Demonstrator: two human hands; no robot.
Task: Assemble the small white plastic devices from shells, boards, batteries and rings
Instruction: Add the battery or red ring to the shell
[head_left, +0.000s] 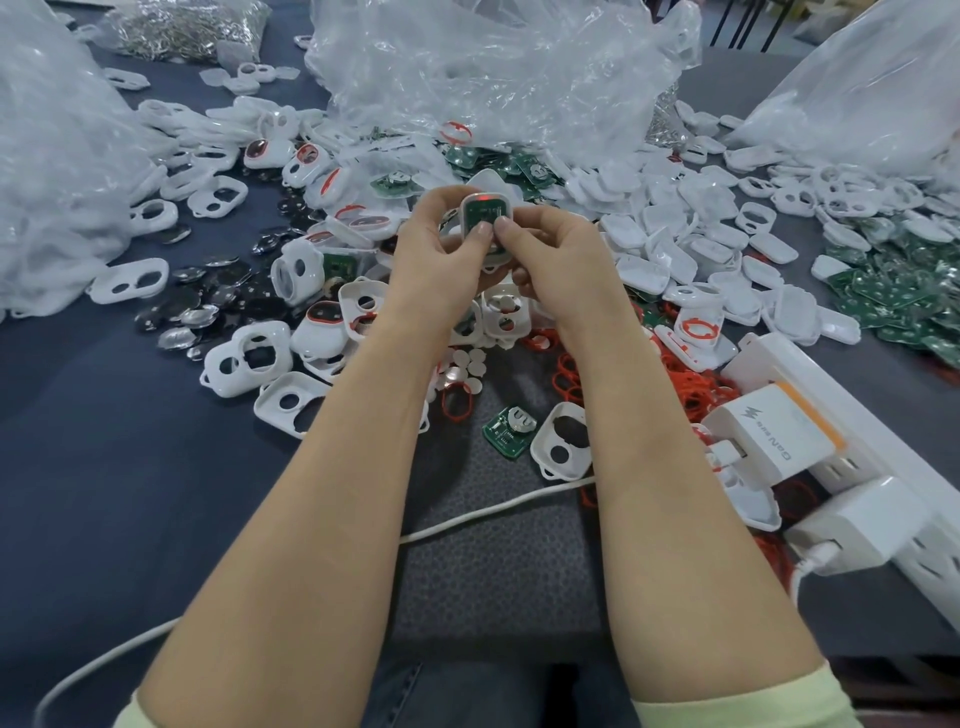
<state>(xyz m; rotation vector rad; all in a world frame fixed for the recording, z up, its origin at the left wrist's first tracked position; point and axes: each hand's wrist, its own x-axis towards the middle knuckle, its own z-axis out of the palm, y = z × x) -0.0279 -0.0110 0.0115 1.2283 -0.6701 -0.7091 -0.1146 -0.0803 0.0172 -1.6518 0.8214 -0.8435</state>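
1. I am looking down at a dark blue-grey tabletop (104, 467) with a textured dark mat (493, 561) at its near edge, in front of me. Crumpled clear plastic bags (493, 67) are heaped along the far side and at both corners.
2. The parts lie loose in drifts:
   - white shells (244, 358) across the left and middle
   - shiny coin batteries (208, 306) among the shells on the left
   - green boards (883, 296) piled at the right
   - orange-red rings (691, 389) strewn near right of centre
3. A white power strip (883, 452) lies at the right edge with a white charger (769, 441) plugged into it. A white cable (493, 509) runs across the mat.
4. The device (485, 218) is held up above the centre of the tabletop, between the left hand (436, 254) and the right hand (556, 260).
5. It is a small white shell with a green board seated inside. A red light glows at its far end (the only lit spot I can see).
6. Its open face is turned towards me. The long axis runs away from me, roughly upright in view, with the red-lit end pointing away and the other end down into the palms.
7. The fingers of both hands are curled round the device and grasp it. The two thumbs are side by side, pressing on the lower part of the board.
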